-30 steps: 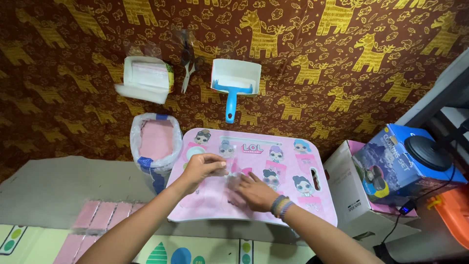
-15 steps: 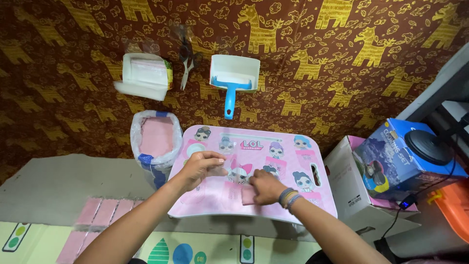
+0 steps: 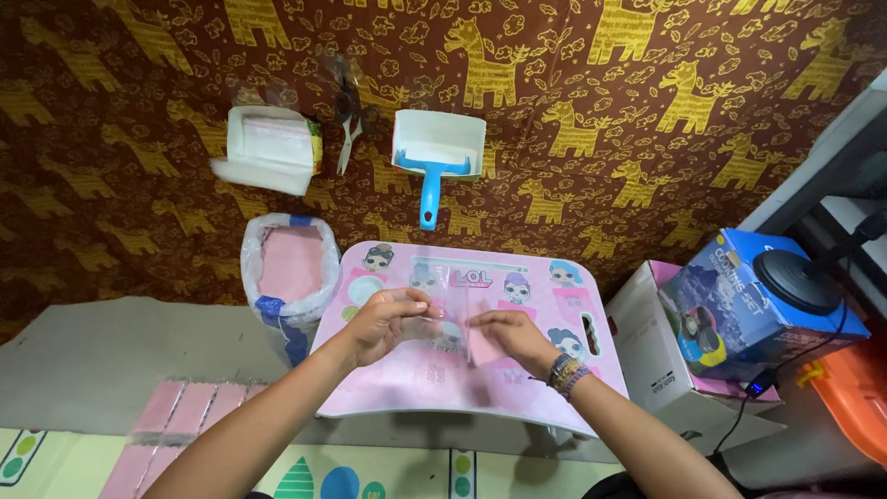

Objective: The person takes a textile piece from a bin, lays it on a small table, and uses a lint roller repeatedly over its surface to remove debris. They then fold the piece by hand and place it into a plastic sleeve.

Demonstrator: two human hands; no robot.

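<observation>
While both hands work over the pink desk, the left hand pinches the edge of a clear plastic sleeve and the right hand presses curled fingers onto a pink sheet at its mouth. More pink sheets fill a bag just left of the desk.

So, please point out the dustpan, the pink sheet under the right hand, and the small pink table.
dustpan [image 3: 428,189], head view, on its blue handle.
pink sheet [image 3: 484,347], head view, on its lower part below the fingers.
table [image 3: 407,393], head view, on a bare part near the front edge.
</observation>
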